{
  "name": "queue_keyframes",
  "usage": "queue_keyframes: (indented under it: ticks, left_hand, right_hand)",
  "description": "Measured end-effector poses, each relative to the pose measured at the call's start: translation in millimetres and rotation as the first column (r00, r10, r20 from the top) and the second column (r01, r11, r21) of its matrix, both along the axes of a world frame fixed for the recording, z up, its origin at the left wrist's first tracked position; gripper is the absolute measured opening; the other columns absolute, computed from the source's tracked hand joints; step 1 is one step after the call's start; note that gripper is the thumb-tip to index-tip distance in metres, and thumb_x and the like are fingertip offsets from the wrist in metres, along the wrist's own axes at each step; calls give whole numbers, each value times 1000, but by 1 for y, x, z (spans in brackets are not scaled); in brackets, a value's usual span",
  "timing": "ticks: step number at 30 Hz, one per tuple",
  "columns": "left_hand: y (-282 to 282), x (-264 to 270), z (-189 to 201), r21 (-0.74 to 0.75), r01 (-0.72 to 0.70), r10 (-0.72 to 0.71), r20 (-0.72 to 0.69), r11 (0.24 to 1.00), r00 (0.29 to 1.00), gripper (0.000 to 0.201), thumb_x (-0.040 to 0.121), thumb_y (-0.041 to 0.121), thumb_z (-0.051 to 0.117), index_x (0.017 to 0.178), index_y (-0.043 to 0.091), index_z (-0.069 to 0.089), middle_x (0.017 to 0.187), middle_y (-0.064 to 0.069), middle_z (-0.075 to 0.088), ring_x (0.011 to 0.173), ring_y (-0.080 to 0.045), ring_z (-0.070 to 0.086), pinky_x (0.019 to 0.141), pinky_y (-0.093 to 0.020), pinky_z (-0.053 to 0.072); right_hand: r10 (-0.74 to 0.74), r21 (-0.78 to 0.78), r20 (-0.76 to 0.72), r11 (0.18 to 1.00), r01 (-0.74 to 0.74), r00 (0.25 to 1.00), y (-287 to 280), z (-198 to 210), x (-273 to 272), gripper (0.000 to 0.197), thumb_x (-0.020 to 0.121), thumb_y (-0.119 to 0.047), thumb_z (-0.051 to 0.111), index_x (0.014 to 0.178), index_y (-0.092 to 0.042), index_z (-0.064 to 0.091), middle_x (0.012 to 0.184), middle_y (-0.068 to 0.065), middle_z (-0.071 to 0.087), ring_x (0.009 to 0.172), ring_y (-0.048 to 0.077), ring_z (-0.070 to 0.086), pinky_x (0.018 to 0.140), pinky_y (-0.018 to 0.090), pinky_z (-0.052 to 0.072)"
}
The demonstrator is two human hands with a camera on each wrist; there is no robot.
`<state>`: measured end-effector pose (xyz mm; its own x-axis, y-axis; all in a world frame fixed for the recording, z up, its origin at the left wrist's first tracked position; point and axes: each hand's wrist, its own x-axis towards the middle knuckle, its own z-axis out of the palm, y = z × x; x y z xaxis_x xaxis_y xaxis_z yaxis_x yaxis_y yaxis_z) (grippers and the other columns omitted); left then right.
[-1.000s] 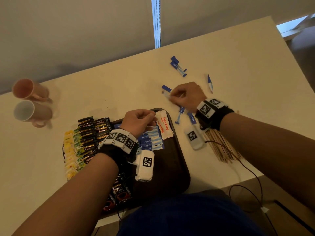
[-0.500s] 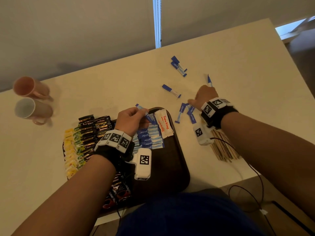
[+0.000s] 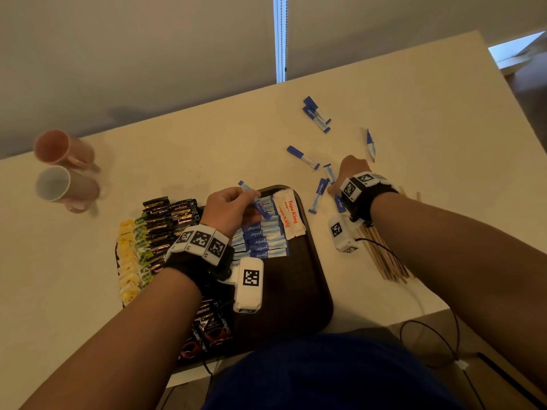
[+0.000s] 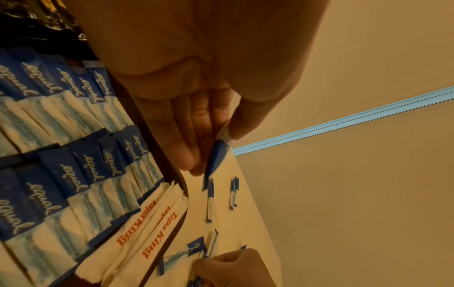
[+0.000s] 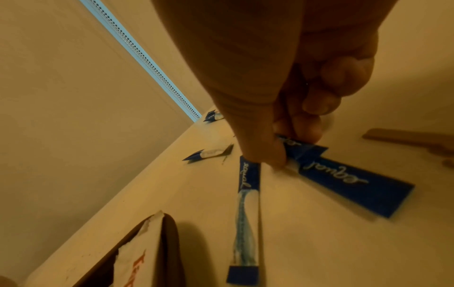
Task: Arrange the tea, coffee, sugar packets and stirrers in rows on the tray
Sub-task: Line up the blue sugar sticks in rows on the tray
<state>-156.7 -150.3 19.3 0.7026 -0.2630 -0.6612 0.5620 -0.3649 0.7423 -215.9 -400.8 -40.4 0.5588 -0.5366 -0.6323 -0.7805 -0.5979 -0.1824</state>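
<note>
My left hand (image 3: 233, 205) hovers over the far end of the dark tray (image 3: 290, 291) and pinches a blue sugar stick (image 3: 256, 199) between thumb and fingers (image 4: 186, 155); the stick (image 4: 217, 155) points down and away. Under it lie rows of blue sugar sticks (image 3: 263, 241) and white Tapa King packets (image 3: 288, 214). Dark coffee sachets (image 3: 168, 220) and yellow tea bags (image 3: 128, 261) fill the tray's left side. My right hand (image 3: 350, 173) is down on the table right of the tray, pinching a loose blue stick (image 5: 290, 141) among others (image 5: 343, 178).
Loose blue sticks lie on the table farther out (image 3: 316, 113), (image 3: 303, 156), (image 3: 370, 145). Wooden stirrers (image 3: 384, 261) sit under my right wrist. Two mugs (image 3: 63, 149), (image 3: 65, 184) lie at the far left. A cable (image 3: 429, 335) hangs off the near right edge.
My right hand left the stick at the far middle and came right and nearer, to the cluster beside the tray. My left hand rose from the rows holding a blue stick.
</note>
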Motion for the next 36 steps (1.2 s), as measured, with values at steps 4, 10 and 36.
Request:
queue_keyframes:
  ticks: [4, 10, 36]
  left_hand:
    - [0, -1, 1, -4, 11, -11, 1, 1000, 1000, 13, 94, 12, 62, 96, 1, 70, 80, -8, 73, 74, -18, 73, 65, -28, 58]
    - [0, -1, 3, -10, 15, -14, 14, 1000, 1000, 13, 94, 11, 61, 98, 0, 67, 86, -13, 74, 77, -20, 74, 65, -28, 58]
    - [-23, 10, 7, -146, -211, 174, -234, 967, 957, 18, 105, 20, 43, 107, 7, 56, 73, -7, 58, 60, -20, 60, 58, -33, 56]
  right_hand:
    - [6, -2, 7, 1000, -6, 1000, 2, -1, 0, 56, 78, -28, 80, 117, -3, 48, 118, 17, 55, 106, 35, 57, 72, 32, 43]
    - [-51, -16, 30, 999, 51, 998, -1, 6, 3, 51, 78, -30, 79, 112, -3, 52, 100, 10, 53, 94, 30, 61, 65, 31, 45]
    - [-64, 446, 581, 859, -251, 812, 60, 65, 32, 11, 83, -26, 74, 93, -22, 76, 87, -11, 72, 78, 1, 66, 78, 16, 54]
